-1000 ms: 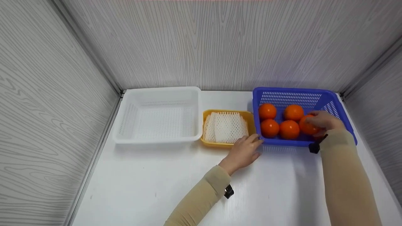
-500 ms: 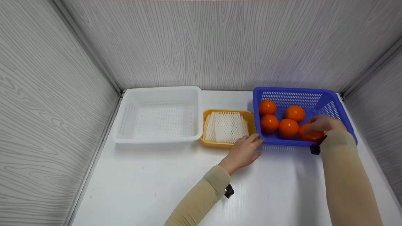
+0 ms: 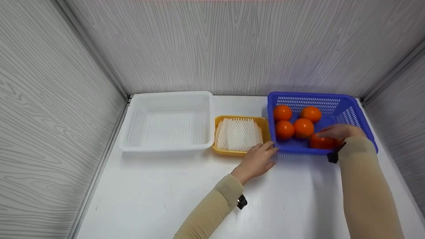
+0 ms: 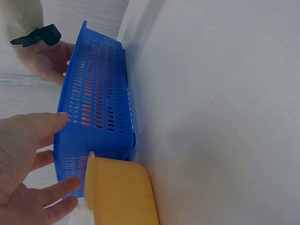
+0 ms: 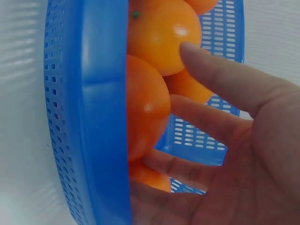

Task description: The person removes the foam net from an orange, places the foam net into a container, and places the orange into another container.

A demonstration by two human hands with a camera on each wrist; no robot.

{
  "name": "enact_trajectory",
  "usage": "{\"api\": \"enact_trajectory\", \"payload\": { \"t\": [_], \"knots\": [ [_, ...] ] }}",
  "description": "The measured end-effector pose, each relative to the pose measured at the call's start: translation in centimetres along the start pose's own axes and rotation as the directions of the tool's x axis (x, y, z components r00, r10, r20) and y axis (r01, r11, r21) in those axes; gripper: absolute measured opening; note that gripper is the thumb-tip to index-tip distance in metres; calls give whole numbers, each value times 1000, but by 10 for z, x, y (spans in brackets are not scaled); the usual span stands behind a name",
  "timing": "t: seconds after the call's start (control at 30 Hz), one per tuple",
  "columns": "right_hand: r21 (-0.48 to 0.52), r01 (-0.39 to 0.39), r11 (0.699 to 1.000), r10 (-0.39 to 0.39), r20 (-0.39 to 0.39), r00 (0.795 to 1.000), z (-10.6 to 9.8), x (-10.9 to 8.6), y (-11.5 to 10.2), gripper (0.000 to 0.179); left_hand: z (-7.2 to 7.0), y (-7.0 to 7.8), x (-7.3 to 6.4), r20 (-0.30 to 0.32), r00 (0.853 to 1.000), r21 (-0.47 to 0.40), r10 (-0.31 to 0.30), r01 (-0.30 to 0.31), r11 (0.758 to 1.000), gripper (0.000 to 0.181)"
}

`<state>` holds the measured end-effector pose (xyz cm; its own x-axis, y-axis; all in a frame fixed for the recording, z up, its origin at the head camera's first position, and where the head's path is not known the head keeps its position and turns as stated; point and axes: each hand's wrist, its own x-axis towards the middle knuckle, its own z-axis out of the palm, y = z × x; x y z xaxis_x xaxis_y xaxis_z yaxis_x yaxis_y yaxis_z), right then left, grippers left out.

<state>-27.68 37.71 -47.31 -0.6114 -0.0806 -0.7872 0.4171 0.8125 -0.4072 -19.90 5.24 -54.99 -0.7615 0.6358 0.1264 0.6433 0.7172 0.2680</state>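
Observation:
My right hand (image 3: 342, 131) is inside the blue basket (image 3: 298, 151), over an orange (image 3: 320, 141) near the front wall. In the right wrist view its fingers (image 5: 206, 112) reach loosely along that orange (image 5: 145, 110), with the thumb apart from it. Several more oranges (image 3: 303, 128) lie in the left half of the basket. My left hand (image 3: 255, 162) has its fingertips at the basket's front left corner, above the front edge of the yellow basket (image 3: 229, 153). In the left wrist view, the thumb of the left hand (image 4: 23, 154) lies at the blue rim, other fingers spread.
White foam net sleeves (image 3: 240, 134) lie stacked in the yellow basket. To its left stands a white basket (image 3: 167, 147). All rest on a white table (image 3: 159, 192) with grey wood-grain panels (image 3: 199, 46) around it.
My right hand has shifted slightly left and forward with the orange beneath it, along the front of the blue basket. Neighbouring oranges have rolled back a little. My left hand stays in place.

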Motion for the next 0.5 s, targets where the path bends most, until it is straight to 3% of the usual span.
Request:
{"api": "enact_trajectory", "payload": {
  "t": [0.13, 0.5],
  "knots": [
    [-51, 74, 996, -76, -40, 996, -4, 5, 3, 88, 0, -1, 0, 9, 1000, -2, -2, 2, 1000, 50],
    [-7, 224, 975, -221, -199, 955, -7, -9, -8, 82, -8, -7, -7, 96, 995, -69, 17, -10, 998, 58]
  ]
}}
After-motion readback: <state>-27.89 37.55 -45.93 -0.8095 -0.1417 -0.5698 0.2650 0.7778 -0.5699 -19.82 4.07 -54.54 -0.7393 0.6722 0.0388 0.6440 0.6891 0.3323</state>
